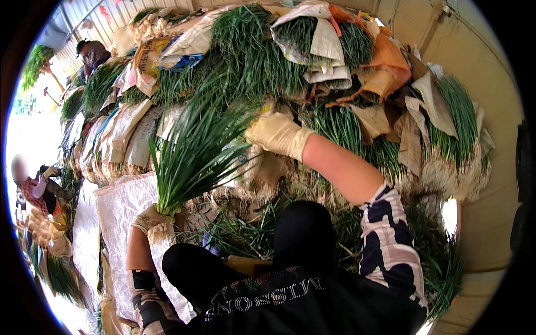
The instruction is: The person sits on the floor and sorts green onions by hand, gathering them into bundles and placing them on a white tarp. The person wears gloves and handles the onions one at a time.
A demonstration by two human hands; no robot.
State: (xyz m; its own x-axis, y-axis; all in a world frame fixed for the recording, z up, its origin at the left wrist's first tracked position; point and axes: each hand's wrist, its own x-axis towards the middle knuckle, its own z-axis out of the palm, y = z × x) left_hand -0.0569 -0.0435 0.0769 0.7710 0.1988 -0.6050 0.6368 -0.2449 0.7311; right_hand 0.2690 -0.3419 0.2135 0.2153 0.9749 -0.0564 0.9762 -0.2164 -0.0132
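Note:
My left hand (152, 219), in a pale glove, grips a bunch of green onions (192, 148) by its lower end. The long dark leaves fan upward and to the right, and the root end is mostly hidden by the hand. My right hand (276, 135), also gloved, reaches forward beside the leaf tips on the right of the bunch. Its fingers look closed, but what they hold, if anything, is hidden. Below my left hand a whitish plastic sheet (125, 206) lies spread out. Loose green leaves (245, 229) are scattered in front of my knees.
Piles of rooted green onions (259, 53) rise ahead, partly wrapped in woven sacks (120, 134) and an orange sack (385, 64). More onions (458, 111) stand at the right by a tan wall (486, 72). Two people, one person (42, 190) nearer and another person (94, 54) farther, are at the left.

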